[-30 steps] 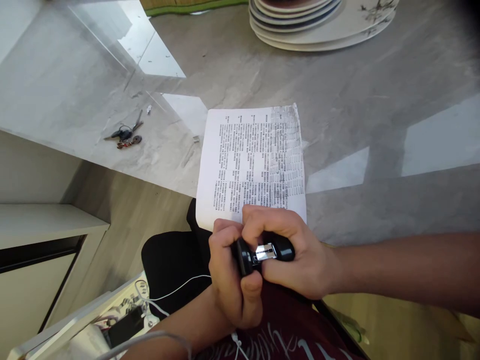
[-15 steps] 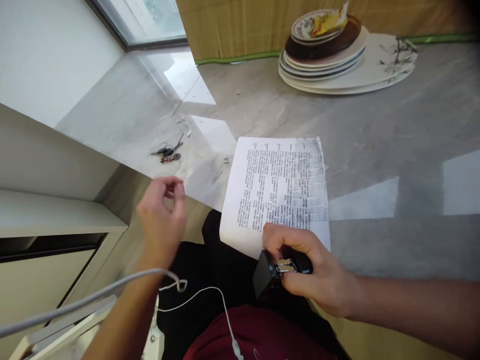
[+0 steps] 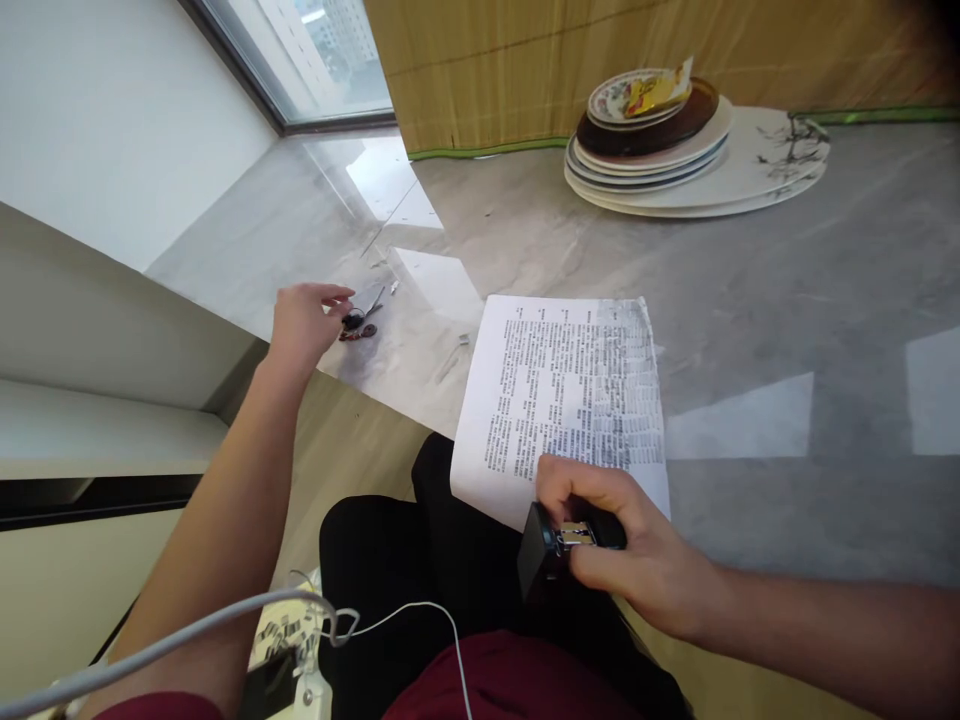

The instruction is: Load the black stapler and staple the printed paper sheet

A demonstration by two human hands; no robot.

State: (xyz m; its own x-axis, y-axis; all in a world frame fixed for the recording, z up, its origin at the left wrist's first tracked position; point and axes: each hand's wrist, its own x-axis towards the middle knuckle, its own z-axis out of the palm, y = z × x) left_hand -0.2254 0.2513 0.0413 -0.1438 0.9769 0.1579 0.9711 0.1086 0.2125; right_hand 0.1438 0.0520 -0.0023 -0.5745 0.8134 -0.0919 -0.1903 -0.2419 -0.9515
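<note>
My right hand (image 3: pixel 630 550) is closed around a small black stapler (image 3: pixel 555 545) with a shiny metal middle, held just off the near edge of a printed sheet of paper (image 3: pixel 570 395). The sheet lies on the grey stone table (image 3: pixel 787 290) and overhangs its edge toward my lap. My left hand (image 3: pixel 304 320) is stretched out to the left with its fingertips touching a bunch of keys (image 3: pixel 358 322) on the tabletop; the fingers are curled over the keys, and whether they grip them I cannot tell.
A stack of plates (image 3: pixel 675 140) with a yellow wrapper on top stands at the back of the table before a bamboo mat. A window is at the upper left. White cables (image 3: pixel 405 612) cross my lap, above a white box of small parts (image 3: pixel 285 650).
My left hand has let go of the stapler and reached left and away to the keys. My right hand keeps the stapler at the paper's near edge. The view has tilted up.
</note>
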